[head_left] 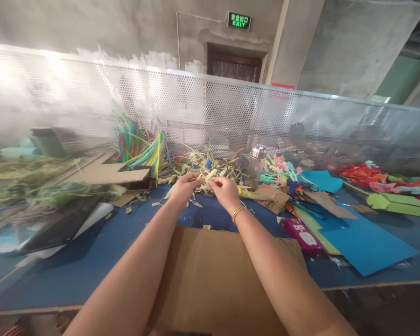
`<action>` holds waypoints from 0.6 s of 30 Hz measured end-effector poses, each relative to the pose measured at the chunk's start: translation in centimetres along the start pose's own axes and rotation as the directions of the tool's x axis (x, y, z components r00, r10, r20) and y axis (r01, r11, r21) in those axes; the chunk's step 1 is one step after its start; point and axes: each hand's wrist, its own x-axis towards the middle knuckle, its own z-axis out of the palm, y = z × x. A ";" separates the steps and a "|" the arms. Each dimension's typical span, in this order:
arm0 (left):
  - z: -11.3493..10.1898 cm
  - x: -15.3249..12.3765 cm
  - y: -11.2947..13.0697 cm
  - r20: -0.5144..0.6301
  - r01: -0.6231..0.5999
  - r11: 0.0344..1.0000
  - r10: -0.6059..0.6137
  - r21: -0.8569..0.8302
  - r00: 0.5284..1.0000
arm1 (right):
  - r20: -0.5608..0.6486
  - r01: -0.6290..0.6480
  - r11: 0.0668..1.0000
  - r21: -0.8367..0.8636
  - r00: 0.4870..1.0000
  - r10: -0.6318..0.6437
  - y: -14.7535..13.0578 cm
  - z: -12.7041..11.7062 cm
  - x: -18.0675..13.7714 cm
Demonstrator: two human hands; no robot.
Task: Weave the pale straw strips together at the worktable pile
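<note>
My left hand point(186, 188) and my right hand point(227, 192) meet over the blue table, fingertips close together. Both are closed in a pinch on a pale yellowish strip point(207, 179) that lies between them; its exact kind is too small and blurred to tell. Right behind my fingers spreads a tangled heap of pale green and beige strips point(231, 168), with a bit of blue point(208, 164) in it. A gold chain bracelet circles my right wrist. Below my forearms lies a flat brown cardboard sheet point(210, 275).
A clear bottle with a metal lid point(255, 168) stands behind my right hand. Rightward lie a purple case point(304, 237), blue sheets point(364, 242) and a green paper box point(397, 204). Colourful pipe cleaners point(135, 144) and cardboard point(105, 173) are left; a perforated metal screen point(182, 102) runs behind.
</note>
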 end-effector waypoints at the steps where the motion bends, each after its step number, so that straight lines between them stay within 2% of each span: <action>1: -0.1 0.1 0.1 -0.023 0.022 1.000 -0.023 -0.022 0.999 | -0.069 0.061 0.992 -0.114 0.995 -0.069 -0.2 -0.7 0.1; 3: -0.4 0.2 0.4 -0.036 0.062 0.996 -0.065 -0.071 0.997 | -0.190 0.140 0.946 -0.292 0.961 -0.201 -0.4 -1.9 0.2; 5: -0.5 0.1 0.5 -0.018 0.091 0.988 -0.094 -0.125 0.995 | -0.198 0.189 0.914 -0.358 0.942 -0.272 -0.5 -2.5 0.2; 9: -0.4 0.0 0.6 -0.045 0.129 0.971 -0.141 -0.203 0.989 | 0.013 0.290 0.915 -0.282 0.954 -0.298 -0.6 -1.6 -0.1; 12: -0.5 0.1 0.4 -0.082 0.142 0.973 -0.159 -0.185 0.984 | 0.103 0.391 0.892 -0.226 0.921 -0.377 -0.9 -0.7 -0.4; 15: -0.7 0.3 0.0 -0.073 0.111 0.991 -0.117 -0.080 0.990 | 0.089 0.465 0.876 -0.127 0.885 -0.457 -1.3 -0.4 -0.5; 18: -0.8 0.4 -0.4 -0.010 0.056 0.997 -0.056 0.052 0.998 | 0.024 0.448 0.892 -0.053 0.894 -0.447 -1.4 -0.4 -0.4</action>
